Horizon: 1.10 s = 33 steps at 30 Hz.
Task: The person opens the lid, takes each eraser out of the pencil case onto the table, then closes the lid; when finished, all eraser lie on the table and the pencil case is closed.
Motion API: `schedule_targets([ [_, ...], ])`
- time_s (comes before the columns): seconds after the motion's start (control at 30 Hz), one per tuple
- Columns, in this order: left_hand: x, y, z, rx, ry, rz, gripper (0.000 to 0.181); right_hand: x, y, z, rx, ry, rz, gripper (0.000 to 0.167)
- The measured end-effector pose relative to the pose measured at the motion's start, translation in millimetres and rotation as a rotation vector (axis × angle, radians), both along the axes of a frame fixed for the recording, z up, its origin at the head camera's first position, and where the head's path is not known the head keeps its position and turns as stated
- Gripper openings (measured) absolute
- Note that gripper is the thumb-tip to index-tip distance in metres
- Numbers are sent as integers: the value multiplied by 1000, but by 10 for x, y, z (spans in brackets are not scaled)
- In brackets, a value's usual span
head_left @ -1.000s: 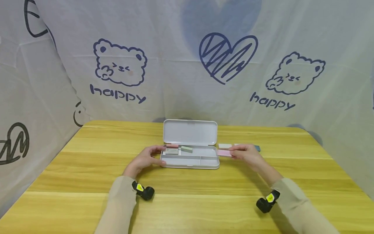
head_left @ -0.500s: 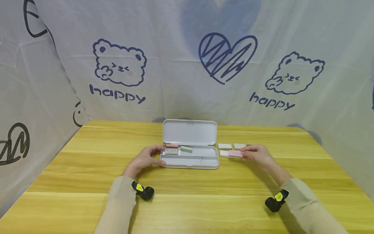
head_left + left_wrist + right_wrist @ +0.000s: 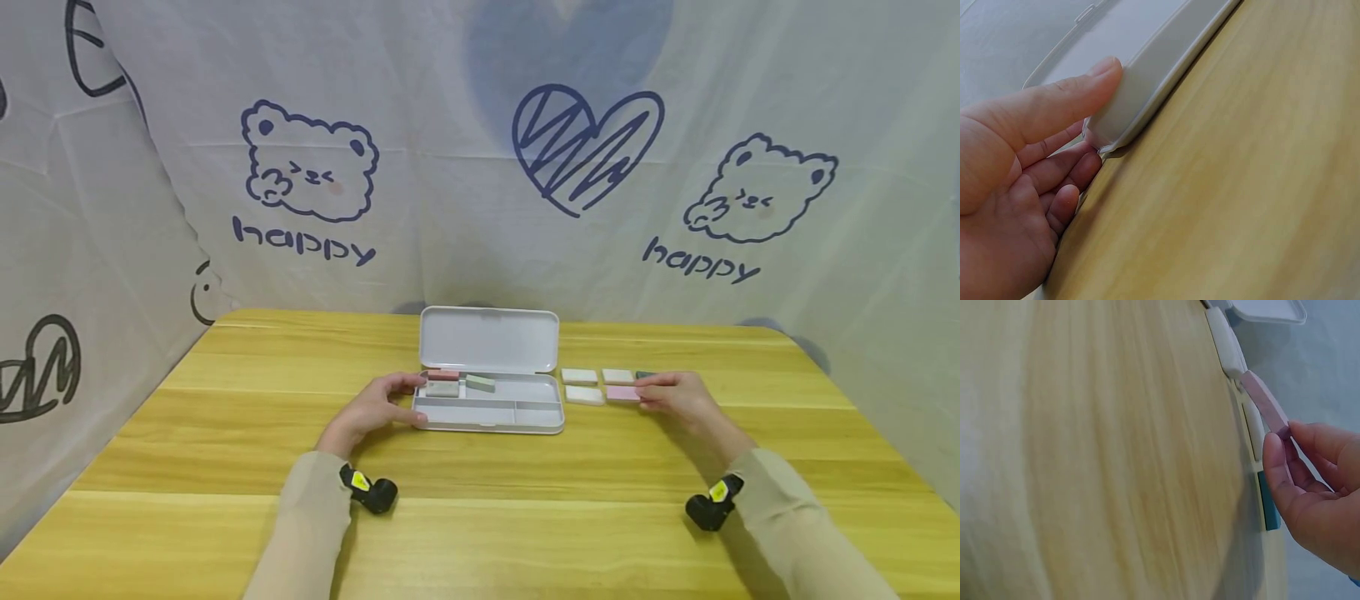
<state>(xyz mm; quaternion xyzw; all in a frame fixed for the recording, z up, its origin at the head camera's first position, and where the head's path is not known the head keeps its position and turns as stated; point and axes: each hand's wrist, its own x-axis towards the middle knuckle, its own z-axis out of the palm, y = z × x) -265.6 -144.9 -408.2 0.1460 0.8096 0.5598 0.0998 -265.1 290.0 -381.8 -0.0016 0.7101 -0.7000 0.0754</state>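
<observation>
Your right hand (image 3: 681, 400) pinches the pink block (image 3: 621, 393), partly hiding the teal block (image 3: 643, 375); your left hand (image 3: 372, 408) grips the case's (image 3: 487, 428) nine-o'clock end.

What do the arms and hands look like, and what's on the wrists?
The person wears long beige sleeves. Each bears a small black wrist camera, rounded at one end, with a yellow label. The left hand and right hand are bare, without gloves.
</observation>
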Motion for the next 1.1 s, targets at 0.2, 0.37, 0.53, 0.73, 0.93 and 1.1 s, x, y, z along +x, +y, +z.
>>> schedule_targets([
  [0.2,2,0,-4,4,2,0,62,-38,31,-27,36,-20,-6,14],
  [0.37,12,6,5,12,-4,-2,60,-58,26,-46,79,-41,-7,23],
  [0.53,19,8,19,6,-12,5,62,-69,17,-62,272,-21,-6,39],
  [0.73,6,7,10,7,-17,11,63,-79,5,-80,484,23,-34,38],
  [0.93,-1,11,-4,23,-12,10,63,-70,-6,-79,523,35,-42,34],
  [1.1,-3,4,-9,24,1,3,62,-57,-1,-70,539,46,-42,33],
])
